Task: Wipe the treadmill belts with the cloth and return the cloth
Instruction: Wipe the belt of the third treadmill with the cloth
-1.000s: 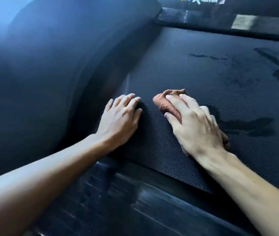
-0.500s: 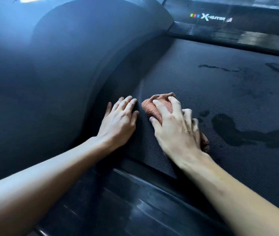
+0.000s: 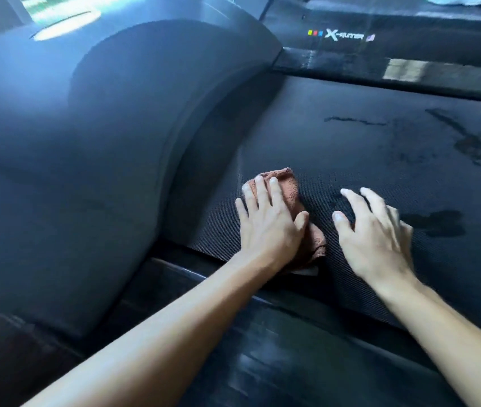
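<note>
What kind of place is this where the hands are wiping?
Probably a gym or a home workout room. The ribbed black treadmill belt, the big curved cover beside it and the X-Runner logo beyond all belong to exercise machines. The left hand presses a cloth on the belt.

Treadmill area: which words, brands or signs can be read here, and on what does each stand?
"X-RUNNER": white logo on the dark panel behind the belt's far rail.
Three coloured squares left of it: no text.
Small flag-like mark right of it: too blurred to read.
</note>
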`<state>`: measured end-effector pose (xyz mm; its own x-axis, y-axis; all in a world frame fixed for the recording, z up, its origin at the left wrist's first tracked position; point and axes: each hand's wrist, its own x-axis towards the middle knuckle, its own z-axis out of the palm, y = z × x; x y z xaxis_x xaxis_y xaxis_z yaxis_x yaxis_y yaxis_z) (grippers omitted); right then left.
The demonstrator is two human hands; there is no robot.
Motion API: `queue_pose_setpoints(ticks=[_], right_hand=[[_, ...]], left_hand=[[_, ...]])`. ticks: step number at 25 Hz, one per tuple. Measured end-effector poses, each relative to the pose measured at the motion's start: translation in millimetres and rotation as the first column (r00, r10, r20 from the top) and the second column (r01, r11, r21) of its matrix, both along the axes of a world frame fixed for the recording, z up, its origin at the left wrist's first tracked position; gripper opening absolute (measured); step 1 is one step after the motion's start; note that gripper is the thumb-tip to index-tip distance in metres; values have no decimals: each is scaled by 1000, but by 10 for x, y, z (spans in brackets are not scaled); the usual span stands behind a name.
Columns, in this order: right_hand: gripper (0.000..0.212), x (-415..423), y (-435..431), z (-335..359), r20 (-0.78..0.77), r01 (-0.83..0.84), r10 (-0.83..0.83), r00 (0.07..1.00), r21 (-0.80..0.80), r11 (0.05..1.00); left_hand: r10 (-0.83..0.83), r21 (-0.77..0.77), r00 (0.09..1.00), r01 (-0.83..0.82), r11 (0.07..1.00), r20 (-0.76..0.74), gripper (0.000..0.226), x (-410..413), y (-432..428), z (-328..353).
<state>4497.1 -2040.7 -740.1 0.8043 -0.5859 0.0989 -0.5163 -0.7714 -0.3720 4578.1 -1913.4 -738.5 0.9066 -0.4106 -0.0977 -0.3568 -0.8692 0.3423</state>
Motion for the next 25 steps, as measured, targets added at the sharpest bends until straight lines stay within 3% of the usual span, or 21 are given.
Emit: queue_pose_setpoints(ticks=[3, 6, 11, 17, 23, 25], right_hand=[[46, -229, -50, -97, -28, -23, 22, 999, -41, 999], [50, -308, -27, -243, -103, -25, 28, 994, 33, 999], [61, -337, 70, -462, -94, -6, -4, 996, -103, 995], [62, -307, 68, -504, -98, 27, -43, 994, -153, 988], [59, -298, 61, -513, -82, 25, -39, 996, -160, 987], [59, -307, 72, -488, -84, 27, -41, 996, -156, 987]], left_hand=[[-24, 61, 996, 19, 998, 91, 72, 43, 331, -10], [-71, 79, 982, 58, 995, 172, 73, 163, 703, 3], [-199, 115, 959, 179, 977, 204, 77, 153, 783, -147], [25, 136, 984, -49, 989, 174, 66, 1146, 719, -134], [-60, 107, 969, 35, 994, 241, 64, 414, 953, -210], [-60, 125, 971, 31, 992, 233, 65, 612, 899, -200]])
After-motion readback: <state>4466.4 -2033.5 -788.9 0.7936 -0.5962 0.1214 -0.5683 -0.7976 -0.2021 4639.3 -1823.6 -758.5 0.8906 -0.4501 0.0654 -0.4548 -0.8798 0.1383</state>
